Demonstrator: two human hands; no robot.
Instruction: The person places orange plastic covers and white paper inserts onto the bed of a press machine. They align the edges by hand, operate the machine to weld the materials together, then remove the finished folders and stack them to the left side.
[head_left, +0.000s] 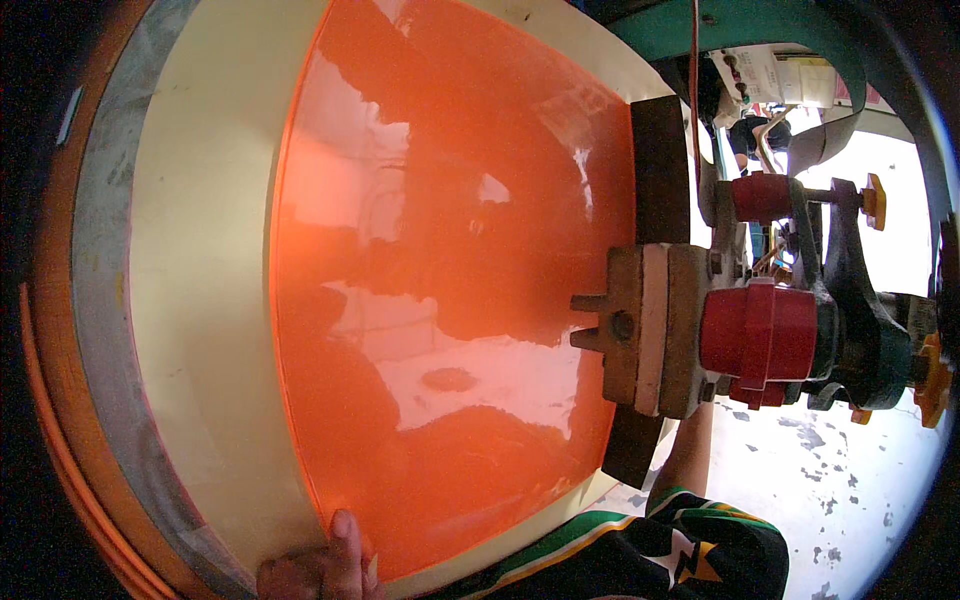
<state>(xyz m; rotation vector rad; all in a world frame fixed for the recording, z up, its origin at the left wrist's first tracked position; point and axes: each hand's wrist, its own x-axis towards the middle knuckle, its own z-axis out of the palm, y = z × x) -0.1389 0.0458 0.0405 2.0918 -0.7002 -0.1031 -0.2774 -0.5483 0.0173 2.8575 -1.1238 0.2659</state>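
Note:
A large glossy orange sheet (470, 260) with bright reflections lies over a cream-coloured surface (205, 270). At its lower left corner is my left hand (320, 570), partly cut off by the picture's lower edge. One finger points up along the sheet's edge, another digit lies close beside it, and the rest look curled; the hand seems closed on the corner. My right forearm (690, 445) rises from a dark striped sleeve (710, 540) and passes behind a metal clamp (650, 330), which hides my right hand.
The clamp carries red knobs (760, 335) and yellow end pieces (930, 380), and overhangs the sheet's right edge. A dark brown bar (660, 170) runs behind it. Grey and orange-brown edging (100, 270) curves along the left. Another person (755, 135) is partly visible at the upper right.

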